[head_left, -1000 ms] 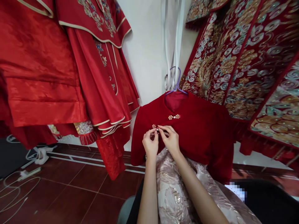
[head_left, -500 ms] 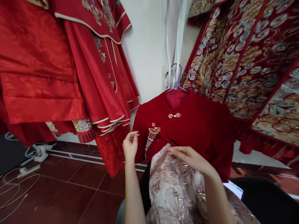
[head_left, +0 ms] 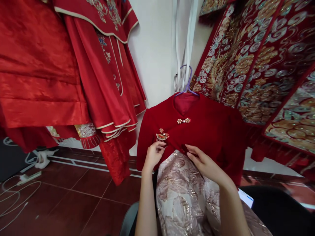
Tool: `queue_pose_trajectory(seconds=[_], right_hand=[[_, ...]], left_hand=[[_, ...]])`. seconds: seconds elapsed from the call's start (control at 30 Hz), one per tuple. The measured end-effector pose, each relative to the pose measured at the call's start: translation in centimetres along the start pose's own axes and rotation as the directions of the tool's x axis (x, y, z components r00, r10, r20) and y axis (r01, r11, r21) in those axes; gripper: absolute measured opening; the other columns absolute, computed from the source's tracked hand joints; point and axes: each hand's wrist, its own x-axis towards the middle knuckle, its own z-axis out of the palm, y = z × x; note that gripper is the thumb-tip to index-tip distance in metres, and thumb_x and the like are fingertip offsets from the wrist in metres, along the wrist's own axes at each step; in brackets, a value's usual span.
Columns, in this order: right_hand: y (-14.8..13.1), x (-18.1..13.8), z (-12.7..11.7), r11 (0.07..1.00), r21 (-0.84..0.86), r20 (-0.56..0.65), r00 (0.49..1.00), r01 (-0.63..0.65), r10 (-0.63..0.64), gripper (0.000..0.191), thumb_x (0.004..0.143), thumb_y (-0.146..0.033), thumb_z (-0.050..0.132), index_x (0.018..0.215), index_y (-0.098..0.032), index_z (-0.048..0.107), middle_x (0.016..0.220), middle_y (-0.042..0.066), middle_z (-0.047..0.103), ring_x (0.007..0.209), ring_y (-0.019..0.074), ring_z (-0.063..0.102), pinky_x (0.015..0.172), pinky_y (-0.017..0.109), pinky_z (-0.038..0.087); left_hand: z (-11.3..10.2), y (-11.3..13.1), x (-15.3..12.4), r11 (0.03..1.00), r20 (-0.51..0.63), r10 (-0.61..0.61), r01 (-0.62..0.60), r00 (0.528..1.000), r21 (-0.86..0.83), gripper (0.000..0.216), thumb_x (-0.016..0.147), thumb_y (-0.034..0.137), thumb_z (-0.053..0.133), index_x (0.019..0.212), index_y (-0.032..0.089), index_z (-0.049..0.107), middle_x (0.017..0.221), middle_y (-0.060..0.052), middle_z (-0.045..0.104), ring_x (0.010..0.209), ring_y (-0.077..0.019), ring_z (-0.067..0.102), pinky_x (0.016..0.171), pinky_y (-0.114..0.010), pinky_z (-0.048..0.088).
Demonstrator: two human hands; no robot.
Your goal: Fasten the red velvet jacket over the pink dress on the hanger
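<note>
A dark red velvet jacket [head_left: 209, 127] hangs on a purple hanger [head_left: 189, 86] in front of me. It has a beaded clasp [head_left: 184, 121] below the neckline and a fan-shaped brooch [head_left: 161, 135] with bead strands at its left. My left hand [head_left: 154, 155] is closed just below the brooch, thumb and fingers pinched together over the strands; whatever is in the pinch is too small to make out. At the jacket's lower front, my right hand [head_left: 205, 164] lies with its fingers stretched out against the velvet. A pale shiny brocade cloth [head_left: 179, 196] covers my lap beneath both hands.
Plain and trimmed red garments [head_left: 103, 82] hang at the left, embroidered ones [head_left: 261, 75] at the right. White straps [head_left: 183, 39] hang above the hanger. A phone [head_left: 246, 198] lies at the lower right. Cables and a power strip [head_left: 29, 178] are on the tiled floor.
My left hand has moved right, from beside the jacket's sleeve to just under the brooch, and now covers its bead strands. My right hand has shifted slightly right and up along the jacket front.
</note>
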Motion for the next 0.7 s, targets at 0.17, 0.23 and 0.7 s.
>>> queue_pose_trajectory(seconds=[0.17, 0.23, 0.7], right_hand=[[2.8, 2.1, 2.1, 0.999, -0.035, -0.152, 0.988, -0.014, 0.008, 0.035, 0.086, -0.027, 0.043, 0.114, -0.019, 0.062, 0.115, 0.011, 0.066, 0.102, 0.0213, 0.064, 0.094, 0.041, 0.050], [3.3, 2.6, 2.6, 0.997, -0.072, -0.188, 0.982, 0.005, -0.018, 0.032, 0.083, -0.027, 0.048, 0.109, -0.018, 0.064, 0.111, 0.011, 0.067, 0.096, 0.0208, 0.065, 0.093, 0.040, 0.049], [0.6, 1.3, 0.4, 0.998, 0.041, -0.170, 0.984, -0.054, 0.060, 0.033, 0.069, -0.040, 0.073, 0.092, -0.018, 0.063, 0.079, 0.004, 0.067, 0.073, 0.0164, 0.062, 0.067, 0.028, 0.050]], left_hand=[[0.2, -0.4, -0.1, 0.999, 0.072, -0.045, 0.047, 0.996, -0.024, 0.030, 0.071, 0.003, 0.060, 0.098, 0.016, 0.066, 0.104, -0.008, 0.069, 0.081, -0.0134, 0.066, 0.073, -0.025, 0.053], [0.3, -0.6, -0.1, 0.999, 0.102, -0.044, 0.045, 0.994, 0.000, 0.032, 0.069, 0.003, 0.061, 0.099, 0.016, 0.065, 0.105, -0.008, 0.068, 0.080, -0.0128, 0.065, 0.071, -0.024, 0.052], [2.1, 0.3, -0.3, 0.979, 0.105, 0.015, -0.036, 0.994, 0.201, 0.017, 0.066, 0.014, 0.065, 0.082, 0.016, 0.060, 0.071, 0.002, 0.059, 0.059, -0.0087, 0.053, 0.058, -0.020, 0.043]])
